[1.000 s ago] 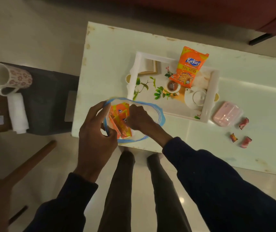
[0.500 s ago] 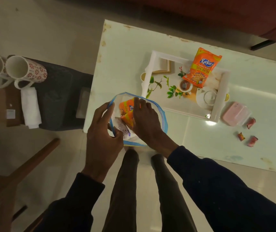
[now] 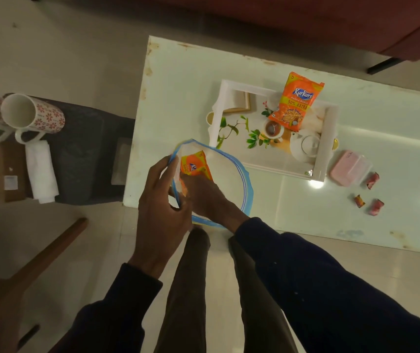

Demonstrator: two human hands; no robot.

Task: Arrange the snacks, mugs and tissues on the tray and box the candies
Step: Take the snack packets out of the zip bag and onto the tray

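Observation:
My left hand [image 3: 159, 202] pinches the blue-rimmed edge of a clear plastic bag [image 3: 232, 174] held open at the table's near left corner. Inside the bag, my right hand [image 3: 207, 200] grips an orange snack packet [image 3: 193, 165]. A second orange snack packet [image 3: 296, 101] leans on the far side of the white printed tray [image 3: 324, 149]. A pink candy box [image 3: 349, 170] sits right of the tray, with three wrapped candies [image 3: 373, 180] beside it. Two floral mugs [image 3: 32, 117] and a folded white tissue [image 3: 41, 171] rest on a dark stool at left.
The white table [image 3: 178, 85] ends just before my legs. A red sofa [image 3: 305, 19] stands behind it. The dark stool [image 3: 86, 154] stands left of the table, with wooden chair legs [image 3: 30, 266] at lower left.
My right hand has pushed deeper into the bag and closed around the orange packet. The left hand still holds the bag's rim.

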